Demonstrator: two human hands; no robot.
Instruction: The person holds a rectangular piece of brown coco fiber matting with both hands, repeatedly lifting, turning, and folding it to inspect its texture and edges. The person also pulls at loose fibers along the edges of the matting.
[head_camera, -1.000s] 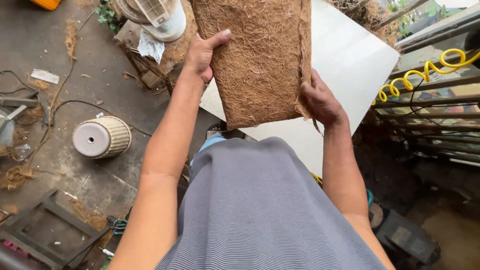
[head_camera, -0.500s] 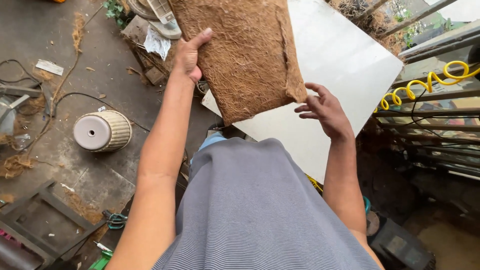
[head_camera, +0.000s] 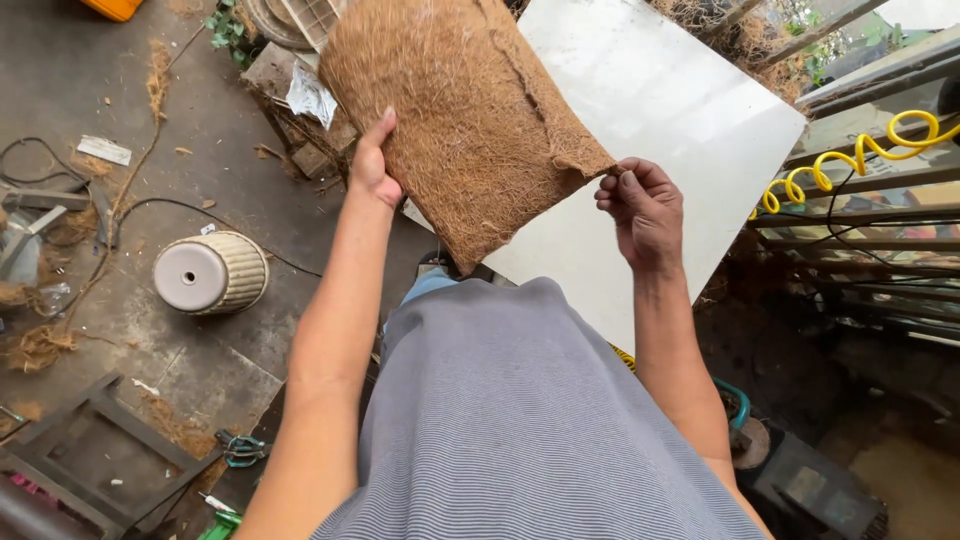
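Both hands are gripping one brown coir mat (head_camera: 460, 120): left hand (head_camera: 372, 165) clasping its edge, right hand (head_camera: 640, 205) pinching a corner, above one white board (head_camera: 650, 130).

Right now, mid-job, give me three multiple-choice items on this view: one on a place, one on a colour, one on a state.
1. Where does the ribbed round pot lie?
A. on the concrete floor, to the person's left
B. on the white board
C. in the right hand

2. What colour is the coiled hose by the railing?
A. blue
B. yellow
C. black

3. How is the brown fibre mat held?
A. lying flat on the floor
B. rolled tight under one arm
C. up in the air, between both hands

Answers:
1 A: the pot rests on its side on the floor, apart from the white board.
2 B: the coils are plainly yellow.
3 C: the left hand holds one edge in its grip, and the right hand pinches the opposite lower corner.
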